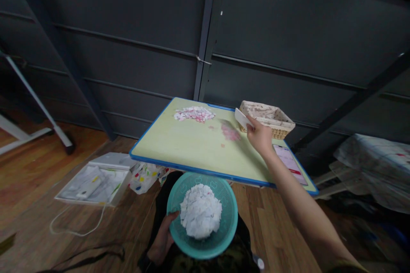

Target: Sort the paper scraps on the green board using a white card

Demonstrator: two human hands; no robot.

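Observation:
My left hand [164,235] grips the left rim of a teal plastic colander [229,217], which sits over my lap. Inside the colander is a heap of white scraps [201,211] that look like torn paper. My right hand [260,137] reaches over the small table [185,149] with a flat white scraper-like piece [242,119] between its fingers. That piece is beside the left end of a cloth-lined wicker basket [280,133]. A pink patch [229,131] shows on the tabletop left of the hand. Farther left lies a spread of white and pink bits [194,114].
A phone [290,164] lies at the table's right edge. An open white box [112,187] with a cable and a colourful plastic bag [144,178] are on the floor at left. Dark metal panels [153,30] stand behind the table. A cloth-covered surface [381,158] is at right.

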